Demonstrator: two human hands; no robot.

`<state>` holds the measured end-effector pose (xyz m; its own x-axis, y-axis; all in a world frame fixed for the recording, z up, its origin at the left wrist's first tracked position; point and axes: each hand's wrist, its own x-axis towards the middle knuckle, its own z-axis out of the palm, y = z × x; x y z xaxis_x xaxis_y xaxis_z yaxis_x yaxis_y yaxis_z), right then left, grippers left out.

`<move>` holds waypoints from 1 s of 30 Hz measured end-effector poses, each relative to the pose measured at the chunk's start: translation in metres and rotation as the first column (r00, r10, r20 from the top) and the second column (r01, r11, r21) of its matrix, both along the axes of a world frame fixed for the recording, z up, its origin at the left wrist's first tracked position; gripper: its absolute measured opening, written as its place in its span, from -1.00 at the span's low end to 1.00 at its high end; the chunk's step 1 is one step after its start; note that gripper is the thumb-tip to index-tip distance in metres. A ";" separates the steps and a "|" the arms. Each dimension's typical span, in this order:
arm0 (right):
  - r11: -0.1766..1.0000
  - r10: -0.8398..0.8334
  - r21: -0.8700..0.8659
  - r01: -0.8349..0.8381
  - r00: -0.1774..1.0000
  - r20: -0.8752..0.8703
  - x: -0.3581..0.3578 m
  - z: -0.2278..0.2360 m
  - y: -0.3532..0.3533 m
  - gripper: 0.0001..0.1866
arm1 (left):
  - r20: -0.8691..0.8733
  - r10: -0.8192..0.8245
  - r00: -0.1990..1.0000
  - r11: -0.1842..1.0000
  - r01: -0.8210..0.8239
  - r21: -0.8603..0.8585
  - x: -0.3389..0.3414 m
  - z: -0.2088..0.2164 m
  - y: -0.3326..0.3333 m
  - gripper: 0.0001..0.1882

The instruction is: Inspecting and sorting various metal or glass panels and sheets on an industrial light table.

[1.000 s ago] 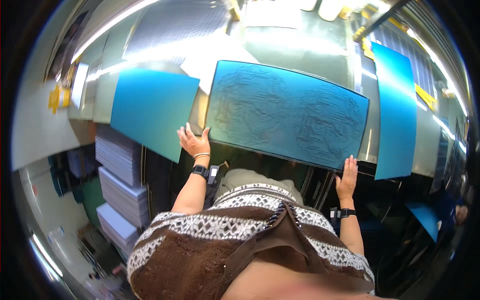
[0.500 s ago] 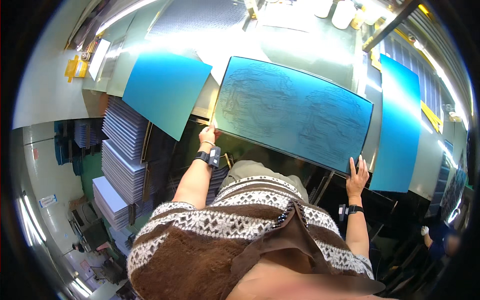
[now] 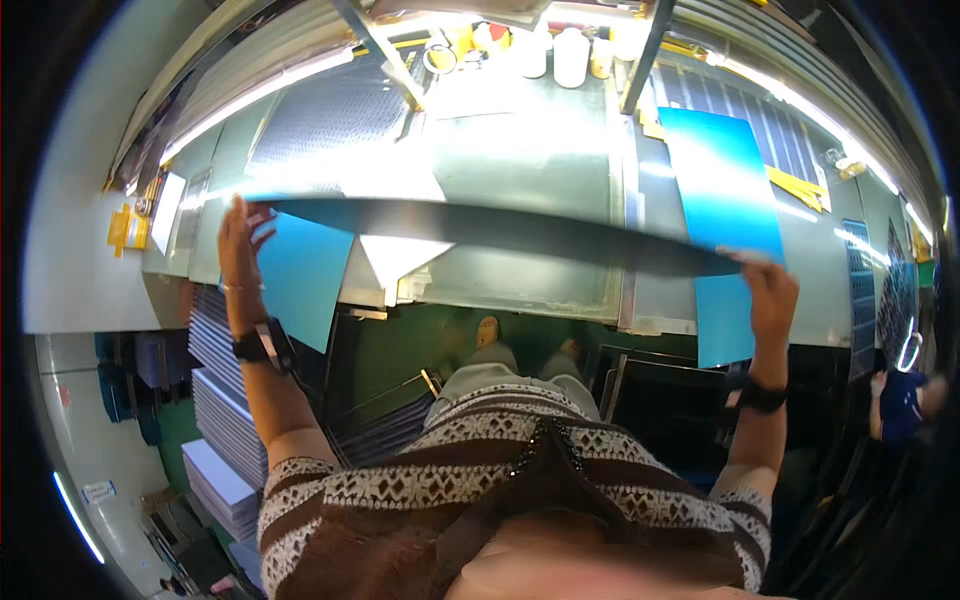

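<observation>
A thin rectangular plate (image 3: 500, 228) is held up in front of me, seen nearly edge-on as a dark, slightly curved, motion-blurred band. My left hand (image 3: 242, 245) grips its left end, the fingers partly spread around the edge. At the opposite end my right hand (image 3: 768, 290) pinches the plate's right edge with bent fingers. Behind the left end, a plain blue sheet (image 3: 305, 290) lies partly covered by the plate. A second blue sheet (image 3: 725, 175) passes behind the right end, lying across the bench on that side.
Beyond the plate is a pale, brightly lit worktop (image 3: 520, 160) with white paper (image 3: 400, 255) on its left part. White bottles (image 3: 571, 58) stand at the back. Stacked panels (image 3: 228, 425) rise at lower left. Another person (image 3: 900, 405) is at far right.
The plate has tipped from showing its blue, dark-lined face to nearly edge-on. Both hands have moved up and outward to its ends. The whole view has shifted as well.
</observation>
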<state>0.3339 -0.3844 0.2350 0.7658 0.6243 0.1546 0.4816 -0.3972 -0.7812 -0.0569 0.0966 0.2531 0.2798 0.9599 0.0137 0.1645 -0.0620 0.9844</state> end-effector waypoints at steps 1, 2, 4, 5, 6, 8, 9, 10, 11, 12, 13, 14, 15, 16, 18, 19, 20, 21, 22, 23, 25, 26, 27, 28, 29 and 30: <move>0.994 -0.025 0.096 0.043 0.984 -0.177 0.024 -0.008 0.007 -0.90 | 0.078 -0.057 0.995 0.997 0.052 0.066 0.021 0.013 -0.001 -0.66; 0.978 -0.032 0.185 0.101 0.939 -0.342 0.049 -0.020 0.015 -0.90 | 0.058 -0.161 0.985 0.976 0.150 0.159 0.035 0.005 0.009 -0.64; 0.905 0.095 0.387 0.177 0.803 -0.589 0.073 -0.063 0.045 -0.84 | -0.183 -0.234 0.955 0.921 0.278 0.273 0.059 -0.048 0.008 -0.66; 0.898 0.140 0.398 0.188 0.736 -0.663 0.077 -0.081 0.061 -0.82 | -0.347 -0.223 0.911 0.916 0.317 0.244 0.049 -0.096 0.009 -0.60; 0.891 0.138 0.386 0.239 0.668 -0.731 0.084 -0.105 0.061 -0.80 | -0.544 -0.190 0.817 0.853 0.412 0.321 0.080 -0.112 -0.027 -0.48; 0.916 0.212 0.356 0.186 0.530 -0.821 0.102 -0.155 0.070 -0.71 | -0.739 -0.147 0.658 0.744 0.565 0.356 0.074 -0.180 -0.054 -0.22; 0.937 0.172 0.304 0.171 0.531 -0.830 0.103 -0.167 0.075 -0.77 | -0.848 -0.164 0.505 0.763 0.610 0.216 0.083 -0.193 -0.076 -0.16; 0.981 0.066 0.158 0.112 0.575 -0.816 0.123 -0.193 0.066 -0.73 | -0.922 -0.195 0.336 0.761 0.645 0.073 0.095 -0.201 -0.093 -0.08; 0.981 0.006 0.116 0.152 0.581 -0.814 0.124 -0.207 0.073 -0.71 | -0.939 -0.208 0.273 0.778 0.628 0.010 0.091 -0.217 -0.101 -0.04; 0.977 -0.060 0.073 0.200 0.586 -0.808 0.126 -0.218 0.076 -0.69 | -0.951 -0.226 0.211 0.789 0.612 -0.052 0.090 -0.231 -0.109 0.00; 0.984 -0.119 0.013 0.179 0.705 -0.700 0.142 -0.240 0.063 -0.68 | -0.958 -0.235 0.167 0.787 0.610 -0.087 0.101 -0.233 -0.119 0.02; 0.984 -0.170 -0.061 0.166 0.801 -0.574 0.158 -0.255 0.045 -0.67 | -0.963 -0.242 0.120 0.785 0.607 -0.122 0.112 -0.234 -0.129 0.04; 0.981 -0.184 -0.157 0.113 0.792 -0.582 0.132 -0.218 0.081 -0.66 | -0.975 -0.160 0.156 0.832 0.552 -0.048 0.079 -0.246 -0.126 0.04; 0.939 -0.241 -0.290 0.185 0.955 -0.172 0.140 -0.222 0.057 -0.64 | -0.980 -0.173 0.100 0.848 0.520 -0.097 0.090 -0.243 -0.133 0.02; 0.871 -0.466 0.004 0.491 0.825 0.320 0.133 -0.217 -0.001 -0.58 | -0.982 -0.168 0.086 0.866 0.489 -0.105 0.091 -0.236 -0.140 0.01; 0.725 -0.618 0.013 0.689 0.642 0.453 0.121 -0.210 -0.039 -0.56 | -0.983 -0.164 0.078 0.865 0.490 -0.105 0.090 -0.239 -0.140 0.00; 0.543 -0.707 0.057 0.838 0.420 0.569 0.102 -0.203 -0.078 -0.53 | -0.985 -0.156 0.073 0.869 0.483 -0.102 0.087 -0.242 -0.139 0.00; 0.332 -0.765 0.068 0.941 0.226 0.603 0.083 -0.206 -0.111 -0.47 | -0.986 -0.160 0.056 0.875 0.469 -0.115 0.084 -0.243 -0.138 0.00; 0.156 -0.786 0.067 0.986 0.082 0.613 0.067 -0.217 -0.152 -0.41 | -0.985 -0.159 0.061 0.872 0.478 -0.112 0.085 -0.244 -0.138 0.00; 0.044 -0.894 -0.101 0.994 0.084 0.440 0.056 -0.227 -0.185 -0.42 | -0.985 -0.163 0.057 0.868 0.483 -0.116 0.088 -0.244 -0.138 -0.01; 0.107 -0.885 -0.177 0.978 0.012 -0.465 0.037 -0.253 -0.229 -0.50 | -0.986 -0.156 0.049 0.857 0.503 -0.111 0.093 -0.240 -0.138 -0.01; 0.147 -0.355 -0.002 0.989 0.051 -0.933 0.034 -0.264 -0.246 -0.55 | -0.982 -0.185 0.042 0.854 0.501 -0.139 0.100 -0.238 -0.139 -0.01; 0.253 -0.332 -0.023 0.967 0.065 -0.941 0.030 -0.262 -0.236 -0.59 | -0.984 -0.176 -0.033 0.846 0.505 -0.169 0.104 -0.230 -0.140 -0.01; 0.353 -0.308 -0.038 0.935 0.078 -0.948 0.026 -0.258 -0.228 -0.62 | -0.981 -0.165 -0.106 0.838 0.509 -0.196 0.112 -0.223 -0.141 -0.01; 0.389 -0.210 0.008 0.921 0.097 -0.973 0.033 -0.262 -0.242 -0.73 | -0.982 -0.140 -0.127 0.802 0.567 -0.188 0.128 -0.214 -0.144 -0.07; 0.359 -0.194 -0.005 0.933 0.069 -0.978 0.032 -0.252 -0.231 -0.81 | -0.984 -0.129 -0.121 0.795 0.581 -0.176 0.137 -0.214 -0.141 -0.07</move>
<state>0.3658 -0.6158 -0.0169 0.6903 -0.0662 -0.7205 -0.6123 0.4772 -0.6304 0.0796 -0.0449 0.0391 0.5344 0.7189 -0.4445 0.7366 -0.6540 -0.1722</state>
